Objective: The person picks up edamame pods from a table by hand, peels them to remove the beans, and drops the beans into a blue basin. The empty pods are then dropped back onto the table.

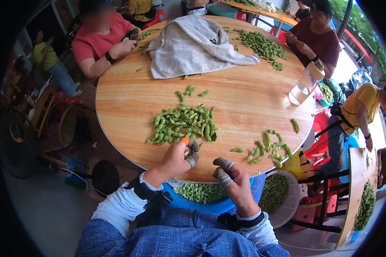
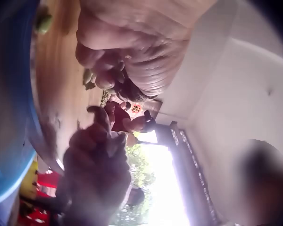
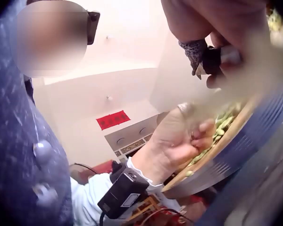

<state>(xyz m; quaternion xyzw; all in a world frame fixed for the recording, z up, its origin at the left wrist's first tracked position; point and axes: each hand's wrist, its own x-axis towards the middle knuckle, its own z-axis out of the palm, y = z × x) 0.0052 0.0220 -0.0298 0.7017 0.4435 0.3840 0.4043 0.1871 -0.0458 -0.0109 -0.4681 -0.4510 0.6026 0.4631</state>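
Observation:
My left hand (image 1: 172, 159) is at the near edge of the round wooden table (image 1: 128, 103), its curled fingers pinching a green soybean pod (image 1: 187, 153). Grey wrapping covers its fingertips, with an orange band on one. Just beyond lies a pile of green soybean pods (image 1: 182, 122). My right hand (image 1: 237, 188) hovers over the table's edge, wrapped thumb and forefinger slightly apart, with nothing plainly visible between them. Below both hands, a blue basin (image 1: 188, 204) holds shelled green beans (image 1: 199, 192). In the left wrist view, the palm hides much of the left fingertips.
Loose pods (image 1: 268, 147) lie at the table's right, near a clear water bottle (image 1: 303, 88). A grey towel (image 1: 184, 49) covers part of the far side. A white basket (image 1: 287, 205) of pods stands at my right. Two people (image 1: 103, 38) sit across, handling pods.

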